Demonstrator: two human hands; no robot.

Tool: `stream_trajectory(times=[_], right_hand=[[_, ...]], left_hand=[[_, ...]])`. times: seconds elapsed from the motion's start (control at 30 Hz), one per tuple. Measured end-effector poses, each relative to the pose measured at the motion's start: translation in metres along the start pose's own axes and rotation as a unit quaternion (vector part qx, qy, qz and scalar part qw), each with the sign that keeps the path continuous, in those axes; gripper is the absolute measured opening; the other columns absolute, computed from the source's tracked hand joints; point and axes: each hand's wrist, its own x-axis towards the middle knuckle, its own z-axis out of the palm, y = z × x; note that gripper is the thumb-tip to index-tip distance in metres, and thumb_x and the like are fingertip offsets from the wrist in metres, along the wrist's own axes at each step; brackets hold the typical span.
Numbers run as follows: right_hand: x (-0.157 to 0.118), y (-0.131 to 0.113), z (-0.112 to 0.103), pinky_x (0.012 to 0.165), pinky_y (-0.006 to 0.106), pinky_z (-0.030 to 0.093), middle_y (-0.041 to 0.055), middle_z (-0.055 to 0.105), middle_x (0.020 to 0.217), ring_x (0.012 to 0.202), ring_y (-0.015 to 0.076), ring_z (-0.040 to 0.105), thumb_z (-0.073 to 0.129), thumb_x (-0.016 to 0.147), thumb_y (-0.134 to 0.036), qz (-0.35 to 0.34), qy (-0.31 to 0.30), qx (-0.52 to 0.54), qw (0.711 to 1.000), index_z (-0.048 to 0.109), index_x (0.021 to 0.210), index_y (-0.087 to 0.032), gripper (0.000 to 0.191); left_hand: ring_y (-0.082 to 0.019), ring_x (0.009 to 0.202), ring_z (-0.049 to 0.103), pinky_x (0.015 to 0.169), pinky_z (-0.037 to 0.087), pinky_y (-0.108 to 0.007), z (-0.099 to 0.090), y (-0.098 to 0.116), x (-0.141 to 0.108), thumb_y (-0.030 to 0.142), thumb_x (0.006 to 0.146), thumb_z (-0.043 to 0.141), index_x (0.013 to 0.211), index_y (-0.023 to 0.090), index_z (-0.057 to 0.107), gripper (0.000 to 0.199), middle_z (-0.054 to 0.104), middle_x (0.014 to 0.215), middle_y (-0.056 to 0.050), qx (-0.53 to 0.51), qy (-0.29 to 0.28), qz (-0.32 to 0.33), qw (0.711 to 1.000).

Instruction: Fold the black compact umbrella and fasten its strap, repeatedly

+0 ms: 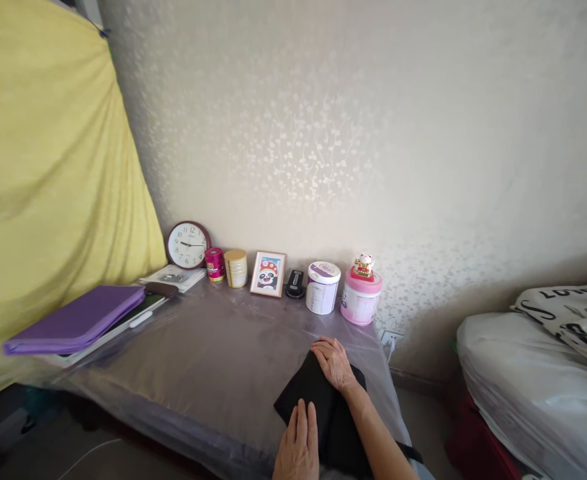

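Note:
A folded piece of black fabric (318,393) lies near the table's front right corner. A dark strap-like end (409,453) shows beside my right forearm; I cannot tell exactly what the fabric item is. My left hand (297,443) rests flat on its near left part, fingers stretched out and pointing away from me. Across its far edge lies my right hand (332,363), palm down, with the fingers extended toward the left. Neither hand grips anything visibly. My right forearm covers part of the fabric.
Along the wall stand a clock (188,245), a pink can (215,265), a framed panda picture (268,274), a white-purple tub (322,288) and a pink tub (361,300) bearing a cat figurine (363,267). A purple folder (78,317) lies left. Bagged bedding (533,373) sits right.

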Motion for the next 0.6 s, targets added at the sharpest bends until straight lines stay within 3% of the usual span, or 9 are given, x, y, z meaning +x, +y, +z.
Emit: stream_trajectory(times=[0.17,0.3,0.4,0.47,0.6], right_hand=[[0.015,0.012,-0.002,0.092,0.032,0.036,0.0038,0.066,0.103,0.101,0.0163,0.055,0.033,0.089,-0.023,0.012,0.008,-0.032,0.999,0.066,0.093,-0.022,0.033],[0.011,0.013,-0.011,0.092,0.038,0.035,0.0109,0.065,0.101,0.101,0.0216,0.055,0.035,0.087,-0.021,0.112,0.13,-0.093,0.981,0.064,0.09,-0.017,0.03],[-0.014,0.002,-0.015,0.091,0.038,0.038,0.0109,0.064,0.103,0.101,0.0219,0.055,0.036,0.087,-0.023,0.068,0.187,-0.058,0.978,0.063,0.093,-0.018,0.028],[-0.036,-0.009,-0.012,0.091,0.038,0.04,0.0087,0.064,0.103,0.1,0.0209,0.056,0.038,0.087,-0.023,0.01,0.176,-0.022,0.984,0.063,0.092,-0.021,0.026],[-0.062,-0.025,0.001,0.093,0.039,0.04,0.0068,0.061,0.112,0.107,0.0212,0.053,0.039,0.085,-0.02,0.002,0.173,-0.011,0.985,0.063,0.096,-0.023,0.027]], left_hand=[[-0.024,0.125,0.035,0.095,0.043,-0.031,-0.002,0.004,0.003,0.001,0.08,0.025,0.133,0.026,0.024,0.058,0.035,0.138,-0.005,0.0,-0.016,-0.028,0.999],[-0.025,0.124,0.037,0.086,0.048,-0.028,-0.006,0.001,0.005,0.0,0.079,0.023,0.133,0.025,0.023,0.06,0.035,0.138,-0.008,0.001,-0.033,-0.042,0.999],[-0.025,0.122,0.041,0.082,0.049,-0.029,-0.009,0.0,0.006,0.001,0.077,0.026,0.133,0.024,0.026,0.061,0.04,0.135,-0.009,0.011,-0.037,-0.046,0.998],[-0.025,0.12,0.043,0.082,0.048,-0.03,-0.016,0.0,0.007,0.003,0.076,0.028,0.133,0.023,0.03,0.06,0.044,0.133,-0.01,0.022,-0.037,-0.049,0.998],[-0.026,0.113,0.048,0.09,0.042,-0.036,-0.045,0.002,0.009,0.003,0.069,0.039,0.135,0.018,0.03,0.068,0.048,0.127,-0.014,0.05,-0.073,-0.042,0.995]])
